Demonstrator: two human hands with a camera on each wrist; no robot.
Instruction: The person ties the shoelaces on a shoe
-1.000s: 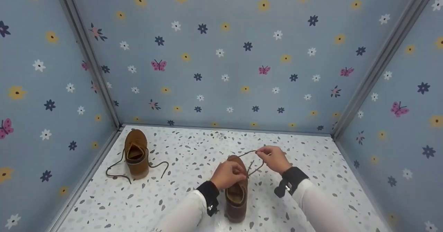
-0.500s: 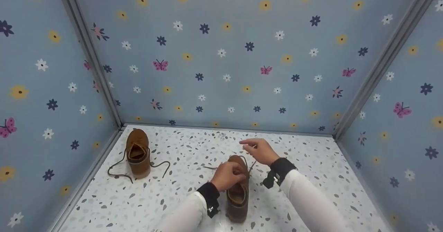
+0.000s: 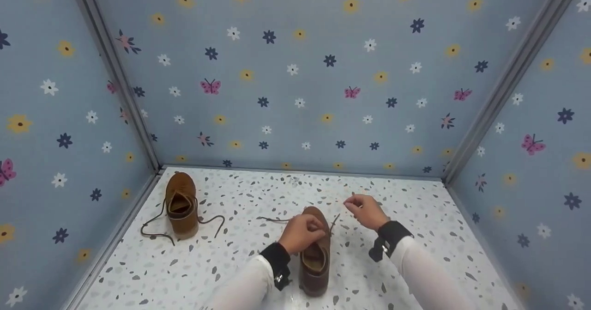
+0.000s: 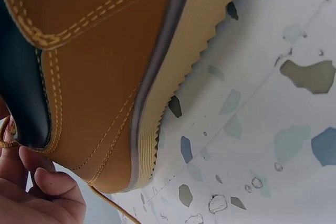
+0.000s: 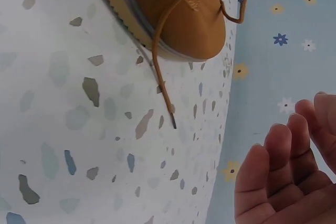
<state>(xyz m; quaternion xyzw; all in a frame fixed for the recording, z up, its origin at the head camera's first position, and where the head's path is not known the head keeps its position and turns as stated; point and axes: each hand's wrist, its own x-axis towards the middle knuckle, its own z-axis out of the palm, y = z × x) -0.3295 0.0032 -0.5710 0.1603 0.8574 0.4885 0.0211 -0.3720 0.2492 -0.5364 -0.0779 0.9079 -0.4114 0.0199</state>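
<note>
A brown lace-up shoe (image 3: 315, 280) stands on the floor, toe pointing away. Over its lacing, my left hand (image 3: 301, 232) pinches the shoelace with thumb and fingers; the exact grip is partly hidden. In the left wrist view, those fingertips (image 4: 55, 182) are at the shoe's collar beside a bit of lace (image 4: 8, 144). One lace end (image 3: 273, 219) lies out left of the toe, another (image 3: 335, 222) sticks up on the right. To the right of the shoe, my right hand (image 3: 368, 212) hovers with loosely bent fingers and nothing visible in them.
A matching brown shoe (image 3: 181, 208) stands at the far left, its laces (image 3: 217, 220) spread loose on both sides. Blue flowered panels (image 3: 295, 93) enclose the speckled floor (image 3: 258, 194) at the back, left and right.
My right hand has let go of a lace it was holding out to the right; that lace now lies left of the toe. The hand swung left, then back right. My left hand stayed put.
</note>
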